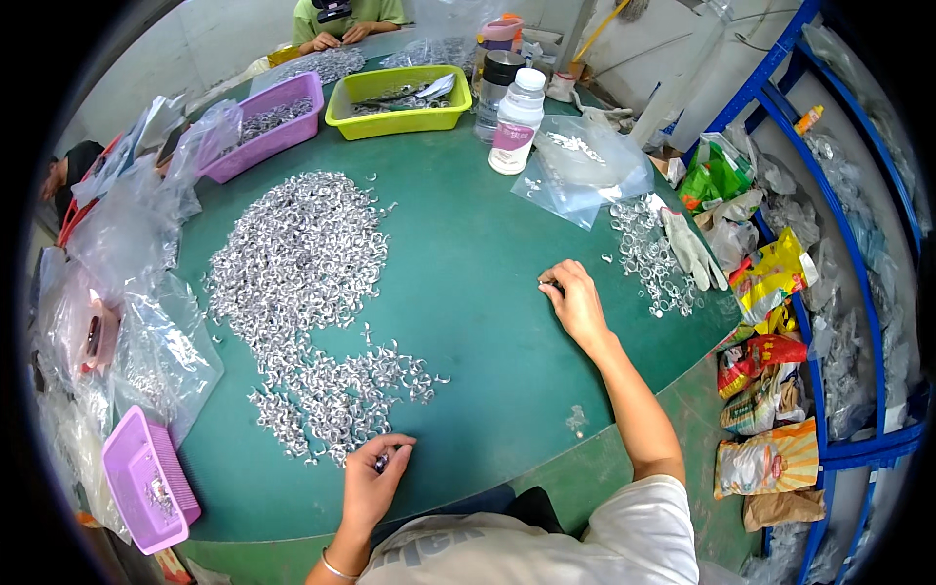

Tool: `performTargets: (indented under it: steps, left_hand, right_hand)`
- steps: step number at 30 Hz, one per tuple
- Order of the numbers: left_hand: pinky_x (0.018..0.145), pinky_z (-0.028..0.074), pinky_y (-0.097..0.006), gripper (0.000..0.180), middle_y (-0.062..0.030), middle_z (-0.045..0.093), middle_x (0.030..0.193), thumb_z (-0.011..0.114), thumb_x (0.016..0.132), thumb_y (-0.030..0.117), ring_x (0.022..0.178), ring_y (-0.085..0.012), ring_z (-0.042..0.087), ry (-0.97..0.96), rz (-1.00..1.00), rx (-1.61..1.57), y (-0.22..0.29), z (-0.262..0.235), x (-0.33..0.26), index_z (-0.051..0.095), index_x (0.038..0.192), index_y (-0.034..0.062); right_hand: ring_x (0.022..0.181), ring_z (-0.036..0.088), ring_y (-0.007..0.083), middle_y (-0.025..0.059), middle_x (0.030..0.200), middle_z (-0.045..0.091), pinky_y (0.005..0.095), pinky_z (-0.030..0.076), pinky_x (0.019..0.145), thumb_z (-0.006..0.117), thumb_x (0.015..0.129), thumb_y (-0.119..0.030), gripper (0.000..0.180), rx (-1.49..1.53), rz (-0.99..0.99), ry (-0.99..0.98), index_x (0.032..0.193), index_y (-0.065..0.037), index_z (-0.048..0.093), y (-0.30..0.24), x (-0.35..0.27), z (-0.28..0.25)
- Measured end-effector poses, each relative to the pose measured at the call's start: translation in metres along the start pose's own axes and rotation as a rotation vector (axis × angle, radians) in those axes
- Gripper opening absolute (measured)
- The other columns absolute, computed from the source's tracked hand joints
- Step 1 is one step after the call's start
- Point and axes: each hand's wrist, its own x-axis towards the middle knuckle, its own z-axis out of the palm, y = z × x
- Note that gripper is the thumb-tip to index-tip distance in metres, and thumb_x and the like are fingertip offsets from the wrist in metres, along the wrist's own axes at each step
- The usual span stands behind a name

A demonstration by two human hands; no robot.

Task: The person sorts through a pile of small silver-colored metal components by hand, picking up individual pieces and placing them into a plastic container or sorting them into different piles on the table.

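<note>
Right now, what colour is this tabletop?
The tabletop is green, best seen in the head view.

A green table (468, 292) is carrying a large heap of small curved grey pieces (297, 253). Beyond it, a purple basket (278, 142) and a yellow-green basket (405, 122) are standing; rightward, a white bottle (517, 127), plastic bag (609, 175), pale rings (643, 252) and glove (690, 249) are resting.

Bright, fairly even light covers the green bench (468, 229), with only soft, faint shadows. Clear plastic bags (161, 341) at left catch pale glare. Fisheye distortion bows the blue shelving rack (873, 446); black rims the corners; heaped curved pieces (297, 249) merge into speckle.
</note>
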Motion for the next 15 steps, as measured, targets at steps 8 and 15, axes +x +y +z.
performTargets:
  steps: [8,15]
  left_hand:
    - [0.045,0.025,-0.019,0.008,0.0057,0.039,0.054,0.058,0.078,0.000,0.051,-0.0020,0.032,0.019,-0.014,-0.011,-0.004,-0.003,-0.001,0.062,0.085,0.0008]
    - [0.046,0.025,-0.018,0.008,0.0059,0.038,0.055,0.057,0.078,0.000,0.052,-0.0018,0.032,0.005,-0.004,0.002,-0.004,0.001,0.001,0.062,0.085,0.0005]
  right_hand:
    - [0.071,0.051,0.0293,0.0138,0.075,0.053,0.0370,0.041,0.066,0.060,0.069,0.000,0.007,-0.061,0.094,0.221,0.075,0.000,0.056,0.032,0.032,-0.014]
    - [0.074,0.053,0.0310,0.0131,0.072,0.056,0.0385,0.042,0.067,0.065,0.067,-0.004,0.011,-0.214,0.069,0.209,0.075,-0.001,0.059,0.078,0.070,0.001]
